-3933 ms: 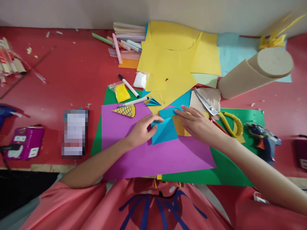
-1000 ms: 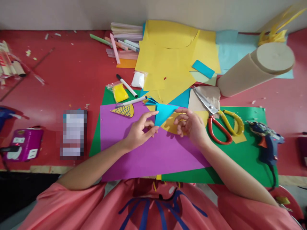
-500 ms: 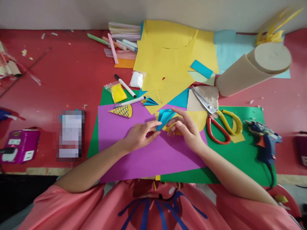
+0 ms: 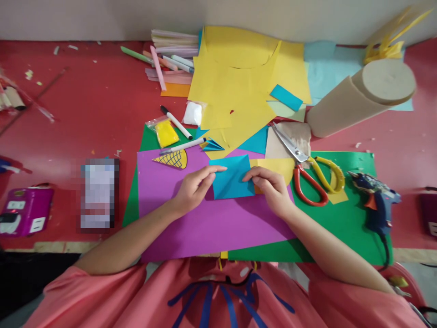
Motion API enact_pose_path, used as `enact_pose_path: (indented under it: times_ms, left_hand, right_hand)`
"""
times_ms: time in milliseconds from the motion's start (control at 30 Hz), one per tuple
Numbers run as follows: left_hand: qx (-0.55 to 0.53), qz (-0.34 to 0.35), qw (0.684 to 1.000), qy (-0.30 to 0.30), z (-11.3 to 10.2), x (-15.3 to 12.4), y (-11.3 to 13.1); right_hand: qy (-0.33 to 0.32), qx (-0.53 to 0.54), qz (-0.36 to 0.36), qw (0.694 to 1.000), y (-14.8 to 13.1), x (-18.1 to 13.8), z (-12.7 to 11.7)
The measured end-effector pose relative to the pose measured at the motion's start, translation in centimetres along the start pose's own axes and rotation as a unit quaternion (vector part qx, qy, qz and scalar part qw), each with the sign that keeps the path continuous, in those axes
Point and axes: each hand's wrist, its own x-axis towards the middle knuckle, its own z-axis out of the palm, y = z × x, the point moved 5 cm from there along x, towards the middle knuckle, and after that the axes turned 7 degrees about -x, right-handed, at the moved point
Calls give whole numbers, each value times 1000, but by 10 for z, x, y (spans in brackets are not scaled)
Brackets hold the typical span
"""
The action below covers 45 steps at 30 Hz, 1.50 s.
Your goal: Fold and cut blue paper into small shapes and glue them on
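Grasping the blue paper square [image 4: 232,191] by opposite edges: left hand [image 4: 194,189] pinching the left side, right hand [image 4: 271,187] curled onto the right, undersides out of sight. Spread over the purple sheet [image 4: 211,232], between both hands; can't tell if lying flat or slightly raised. Could go wonky pretty easily: press one edge harder and get a crooked fold, or tug both ways and rip along the diagonal crease [image 4: 232,176]. Also worth watching the right forearm [image 4: 324,241], just beside the scissors [image 4: 298,153] and not far off the glue gun [image 4: 382,205]. Easy to knock with a careless swing. Writing-wise, nothing legible: phone [image 4: 99,196] screen pixelated, stickers [image 4: 37,224] on the purple socket block [image 4: 25,205] too small to read.
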Motion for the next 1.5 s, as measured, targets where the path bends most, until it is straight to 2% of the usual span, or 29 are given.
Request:
enact_pose_path:
  times_ms: [100, 233, 400, 533, 633, 733, 900, 1100, 1200, 1367, 1500]
  left_hand:
    - [-7, -13, 999, 29, -2, -1, -4]
    - [32, 15, 999, 26, 2, -3, -4]
    - [88, 65, 994, 27, 3, -3, 1]
    - [103, 124, 986, 49, -2, -3, 9]
    - [92, 142, 984, 57, -4, -2, 11]
    - [77, 126, 986, 71, -6, -1, 6]
    - [64, 95, 990, 84, -10, -1, -1]
    - [59, 117, 990, 54, -6, 1, 7]
    - [42, 123, 991, 40, -3, 1, 9]
    - [-5, 69, 996, 57, -2, 1, 3]
    - [-103, 8, 990, 95, -1, 1, -2]
  right_hand:
    - [3, -48, -60, 997, -2, 3, -1]
    - [-30, -130, -122, 983, -4, 4, 4]
    - [-9, -129, -113, 985, -5, 4, 4]
    - [23, -85, -100, 991, -5, 4, 1]
    - [26, -32, -77, 996, -1, 4, -1]
    - [26, 8, -63, 998, 3, 6, -2]
    - [29, -1, -64, 998, 3, 8, -5]
    - [-18, -57, -110, 992, -8, 7, 1]
    - [-21, -63, -111, 992, -10, 5, 3]
    - [-13, -36, -63, 997, -7, 1, 10]
    - [-23, 4, 10, 1000, 1, -3, 19]
